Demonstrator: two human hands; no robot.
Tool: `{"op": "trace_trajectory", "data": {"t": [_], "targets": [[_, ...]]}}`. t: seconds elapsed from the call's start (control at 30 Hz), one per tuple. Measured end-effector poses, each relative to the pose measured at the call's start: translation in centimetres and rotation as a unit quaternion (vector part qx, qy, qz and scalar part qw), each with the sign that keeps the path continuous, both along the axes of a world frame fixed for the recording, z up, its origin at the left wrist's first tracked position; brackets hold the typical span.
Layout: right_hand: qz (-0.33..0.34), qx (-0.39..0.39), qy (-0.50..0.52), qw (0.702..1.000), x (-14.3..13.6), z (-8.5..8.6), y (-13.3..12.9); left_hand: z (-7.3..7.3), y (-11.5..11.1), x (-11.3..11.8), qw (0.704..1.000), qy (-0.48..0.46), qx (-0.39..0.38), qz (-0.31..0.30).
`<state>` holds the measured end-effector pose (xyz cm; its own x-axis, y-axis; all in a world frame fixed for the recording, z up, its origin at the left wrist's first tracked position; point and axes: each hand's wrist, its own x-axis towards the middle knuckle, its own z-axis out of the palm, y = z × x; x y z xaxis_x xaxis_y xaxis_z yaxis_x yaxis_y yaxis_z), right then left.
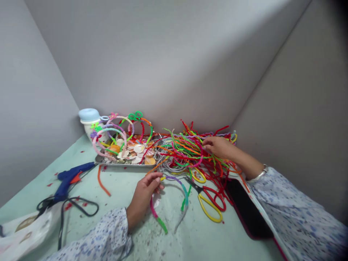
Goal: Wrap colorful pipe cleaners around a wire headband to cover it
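Note:
My left hand (145, 194) is closed on a headband (181, 183) partly wrapped in yellow, purple, teal, pink and green fuzzy stems. One end of the headband shows bare grey below the teal part. At the right, my right hand (217, 146) reaches into a tangled pile of colourful fuzzy stems (187, 146); its fingertips are bent at a stem, and what they pinch is too small to make out. Grey wire-like bands (171, 165) lie at the pile's near left side.
A metal tray (130, 165) holds shells and finished headbands, beside a blue-lidded jar (91, 121). A blue glue gun (65, 181) with a black cord lies left. Scissors with yellow and red handles (210, 203) and a black phone (248, 210) lie right.

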<state>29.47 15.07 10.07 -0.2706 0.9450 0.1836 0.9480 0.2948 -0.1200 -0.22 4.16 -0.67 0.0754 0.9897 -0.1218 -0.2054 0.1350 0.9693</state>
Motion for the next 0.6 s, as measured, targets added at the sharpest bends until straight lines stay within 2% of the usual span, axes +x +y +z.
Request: {"op": "trace_trajectory", "data": {"t": [0.17,0.4,0.6], "targets": [[0.012,0.021,0.023,0.999,-1.4,0.0,-0.2,-0.2,0.0,-0.1,1.0,-0.006,0.004,-0.007],[-0.013,0.036,-0.003,0.999,-3.7,-1.2,0.6,0.1,0.0,0.0,1.0,-0.018,-0.002,-0.001],[-0.017,0.028,0.032,0.999,-3.3,-1.0,0.9,0.0,0.0,0.0,1.0,-0.014,0.0,-0.001]]}}
